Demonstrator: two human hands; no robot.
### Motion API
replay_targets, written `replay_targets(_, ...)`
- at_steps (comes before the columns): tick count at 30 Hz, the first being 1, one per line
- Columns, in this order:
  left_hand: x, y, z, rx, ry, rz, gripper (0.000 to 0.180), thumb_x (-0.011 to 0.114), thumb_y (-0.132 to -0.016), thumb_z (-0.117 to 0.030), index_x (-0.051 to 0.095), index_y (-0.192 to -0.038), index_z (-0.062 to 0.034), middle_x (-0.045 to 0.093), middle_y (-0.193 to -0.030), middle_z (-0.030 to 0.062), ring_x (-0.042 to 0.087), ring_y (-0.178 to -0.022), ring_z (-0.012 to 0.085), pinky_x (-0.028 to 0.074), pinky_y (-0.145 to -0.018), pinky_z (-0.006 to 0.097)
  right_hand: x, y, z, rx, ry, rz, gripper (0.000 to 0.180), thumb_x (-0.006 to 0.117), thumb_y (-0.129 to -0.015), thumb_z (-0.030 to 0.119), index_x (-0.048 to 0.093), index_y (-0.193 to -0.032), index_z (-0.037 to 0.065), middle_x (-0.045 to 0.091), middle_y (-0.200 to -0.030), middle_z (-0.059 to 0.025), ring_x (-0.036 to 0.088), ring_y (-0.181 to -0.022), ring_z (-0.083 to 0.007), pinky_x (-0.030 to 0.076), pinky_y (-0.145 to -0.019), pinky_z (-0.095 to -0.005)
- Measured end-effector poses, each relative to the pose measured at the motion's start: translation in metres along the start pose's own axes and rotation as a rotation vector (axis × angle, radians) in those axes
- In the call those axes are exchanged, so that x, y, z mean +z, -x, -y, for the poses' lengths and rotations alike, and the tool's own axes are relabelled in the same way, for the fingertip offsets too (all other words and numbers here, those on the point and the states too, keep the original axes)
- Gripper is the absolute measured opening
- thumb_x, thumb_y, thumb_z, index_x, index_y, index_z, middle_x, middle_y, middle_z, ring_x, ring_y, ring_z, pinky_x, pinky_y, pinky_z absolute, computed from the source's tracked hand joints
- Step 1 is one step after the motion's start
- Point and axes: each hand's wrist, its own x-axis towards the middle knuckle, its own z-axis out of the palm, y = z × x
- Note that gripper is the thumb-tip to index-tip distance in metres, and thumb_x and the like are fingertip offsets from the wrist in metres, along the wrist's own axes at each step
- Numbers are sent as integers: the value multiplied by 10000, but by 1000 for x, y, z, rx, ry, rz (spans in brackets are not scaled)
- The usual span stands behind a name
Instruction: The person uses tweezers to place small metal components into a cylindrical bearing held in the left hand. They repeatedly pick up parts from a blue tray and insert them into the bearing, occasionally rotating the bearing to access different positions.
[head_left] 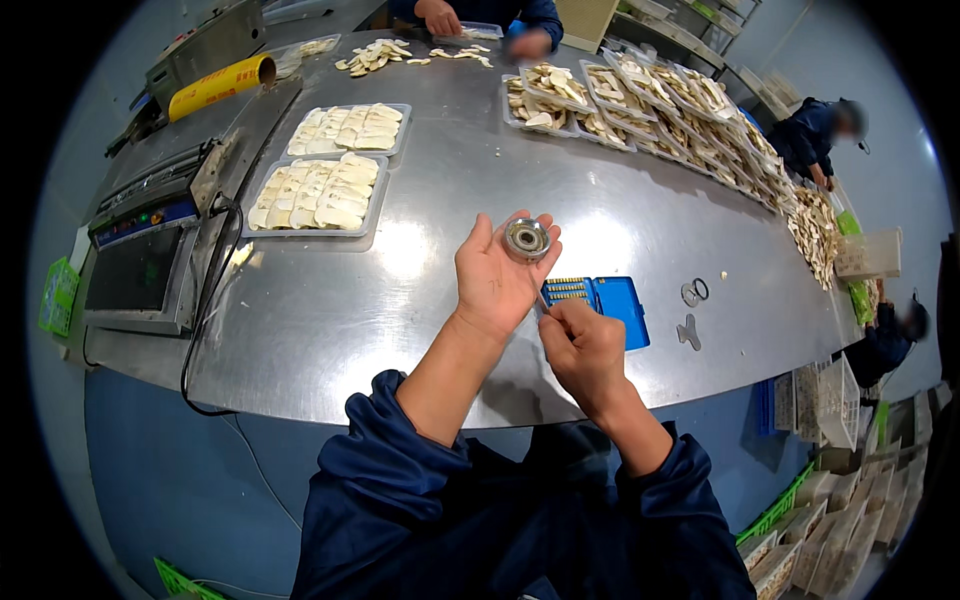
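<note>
My left hand (492,278) is turned palm up above the steel table and supports a round metal part (526,240) with a ringed centre, like a bearing, on its fingers. Close beside it, my right hand (585,350) is closed around a slim metal tool (542,302) whose tip reaches toward the left fingers; most of the tool is hidden in the grip. Behind the right hand lies an opened blue case (622,312) with rows of small brass-coloured bits. To its right are a dark ring (700,289), a metal ring (689,295) and a flat three-lobed metal piece (689,332).
Two trays of sliced mushrooms (318,195) stand at the left, beside a scale (145,270) with a black cable (212,300). Stacked mushroom trays (640,95) fill the far right. Across the table a person's hands (438,17) work; other people are at the right. Baskets (838,400) stand at lower right.
</note>
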Motion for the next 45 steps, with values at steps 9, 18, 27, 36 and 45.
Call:
replay_targets(9, 0, 0, 1, -2, -27, -10, 492, 343, -988, -447, 427, -1177, -1, 477, -1201, 225, 470, -1164, 357, 375, -1038, 465, 2, -3, -4, 39, 11, 9, 135, 601, -775, 27, 539, -656, 33, 510, -486, -121, 525, -398, -257, 394, -399, -336)
replay_targets(18, -1, -1, 1, 7, -24, -9, 490, 329, -993, -439, 420, -1180, 4, 478, -1194, 228, 468, -1161, 359, 380, -1025, 464, 2, -3, -5, 71, -12, -2, 140, 602, -777, 33, 537, -653, 36, 511, -484, -116, 518, -394, -252, 388, -395, -335)
replay_targets(27, 0, -1, 1, 0, -40, -2, 498, 322, -993, -444, 415, -1191, 3, 476, -1205, 221, 463, -1177, 351, 366, -1044, 465, 6, -3, -9, 90, -26, 2, 148, 597, -775, 30, 531, -643, 38, 506, -483, -119, 517, -396, -256, 389, -395, -337)
replay_targets(36, 0, 1, 2, -1, -51, -3, 496, 325, -991, -443, 416, -1190, 2, 476, -1204, 217, 461, -1182, 351, 367, -1048, 461, 6, -4, -7, 97, -23, -2, 156, 593, -775, 28, 523, -636, 36, 500, -481, -118, 507, -390, -247, 388, -399, -335)
replay_targets(45, -4, 0, -3, 10, 21, -21, 511, 326, -996, -424, 415, -1203, 35, 379, -1315, 260, 347, -1283, 392, 266, -1112, 498, -41, -4, -7, 182, 0, -112, 96, 659, -771, 91, 613, -713, 29, 536, -505, -95, 551, -445, -139, 419, -443, -273)
